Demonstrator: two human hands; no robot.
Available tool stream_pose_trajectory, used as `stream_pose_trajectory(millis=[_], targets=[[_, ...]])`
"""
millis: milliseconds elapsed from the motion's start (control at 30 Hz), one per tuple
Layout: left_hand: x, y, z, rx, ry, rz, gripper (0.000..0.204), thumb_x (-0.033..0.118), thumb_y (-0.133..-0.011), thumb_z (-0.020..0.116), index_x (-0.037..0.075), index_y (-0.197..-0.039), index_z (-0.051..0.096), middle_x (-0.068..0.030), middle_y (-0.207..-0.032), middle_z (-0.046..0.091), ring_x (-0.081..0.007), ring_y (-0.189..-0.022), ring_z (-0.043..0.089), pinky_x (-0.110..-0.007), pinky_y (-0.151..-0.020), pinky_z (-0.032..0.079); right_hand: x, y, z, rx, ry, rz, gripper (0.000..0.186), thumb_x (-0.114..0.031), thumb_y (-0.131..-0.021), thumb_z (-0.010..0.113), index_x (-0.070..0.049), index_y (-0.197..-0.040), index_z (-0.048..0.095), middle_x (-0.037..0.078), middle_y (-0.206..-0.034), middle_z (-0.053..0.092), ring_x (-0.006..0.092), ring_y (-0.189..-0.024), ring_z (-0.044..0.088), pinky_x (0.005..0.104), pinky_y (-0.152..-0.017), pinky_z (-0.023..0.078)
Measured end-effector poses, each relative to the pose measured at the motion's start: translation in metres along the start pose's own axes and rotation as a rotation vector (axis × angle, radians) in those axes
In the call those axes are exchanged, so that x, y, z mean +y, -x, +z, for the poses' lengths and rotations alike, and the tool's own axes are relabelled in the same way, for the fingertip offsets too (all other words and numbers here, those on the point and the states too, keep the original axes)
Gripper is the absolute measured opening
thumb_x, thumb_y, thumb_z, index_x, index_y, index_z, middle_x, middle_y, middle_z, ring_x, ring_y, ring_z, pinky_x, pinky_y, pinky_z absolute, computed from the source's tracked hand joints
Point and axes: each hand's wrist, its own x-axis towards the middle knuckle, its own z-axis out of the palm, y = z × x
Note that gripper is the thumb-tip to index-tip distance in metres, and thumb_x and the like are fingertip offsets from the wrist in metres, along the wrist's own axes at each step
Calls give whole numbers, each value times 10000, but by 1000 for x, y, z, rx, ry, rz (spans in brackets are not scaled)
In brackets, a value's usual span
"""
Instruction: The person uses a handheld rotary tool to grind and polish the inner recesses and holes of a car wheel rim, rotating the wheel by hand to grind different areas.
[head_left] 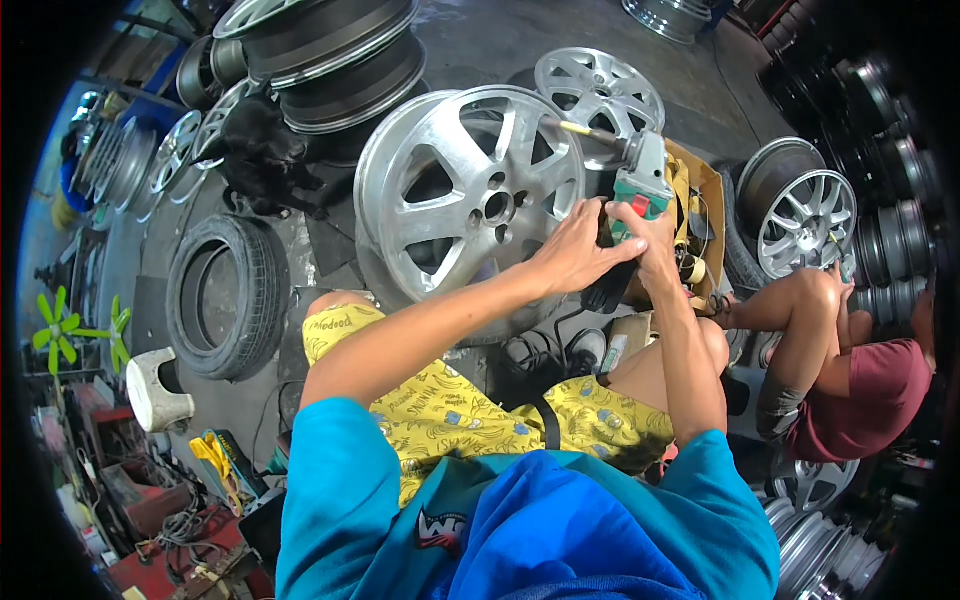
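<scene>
A green and grey power grinder [643, 180] is gripped in my right hand [655, 235], thumb along its body near a red patch. Its thin shaft with a yellowish tip [572, 128] reaches left, over the upper right spokes of a silver alloy wheel [440, 190]; I cannot tell if the tip touches the metal. The wheel stands tilted before me, its spoked face turned up. My left hand [575, 255] is at the grinder's left side, fingers stretched and thumb spread toward the tool. Whether it touches the grinder is unclear.
Stacked wheels [340, 80] stand far left beside a black dog [262, 150]. A tyre [225, 295] lies left. Behind the grinder are another alloy wheel [600, 85] and a cardboard box [705, 190]. At right, a person in a maroon shirt [870, 400] sits by a wheel [805, 225].
</scene>
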Motion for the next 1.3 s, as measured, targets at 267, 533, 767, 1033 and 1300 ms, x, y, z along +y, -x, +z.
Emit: stream_pose_trajectory(millis=[267,533,767,1033,1300], targets=[[-49,70,-8,-535,-178,-144,584,495,-913,686,-61,-1089,670,-269,-1101,662,-401,-1070,646,-465,-899,521,-4,-3,-27,4,-139,-4,356,-179,-796,758,-7,-1094,666,115,-986,747,163,-835,695,320,-776,556],[-47,114,-21,-694,-321,-133,480,441,-944,641,-17,-1079,691,-208,-1073,667,-384,-1066,634,-465,-919,502,4,-9,-15,-67,-333,32,310,-156,-847,731,36,-1074,642,144,-989,730,233,-853,733,368,-807,619],[-27,107,-31,-411,-219,19,551,460,-918,688,-22,-1179,642,-229,-1126,650,-387,-1072,632,-461,-943,501,-17,1,1,-114,-318,27,309,-176,-818,766,24,-1035,670,118,-922,722,215,-810,724,349,-774,614],[21,62,-58,-235,323,-201,859,583,-903,708,-124,-1348,509,-240,-1191,654,-216,-1076,648,-344,-896,524,-46,65,10,-50,-272,-6,253,-132,-792,814,-37,-991,691,43,-870,716,133,-766,672,294,-724,530],[12,65,22,-38,189,-346,903,624,-818,745,-141,-1251,541,-253,-1143,664,-282,-1070,654,-387,-919,513,57,103,20,34,-480,45,337,-122,-821,773,-61,-1115,621,6,-932,631,141,-830,630,289,-759,517]])
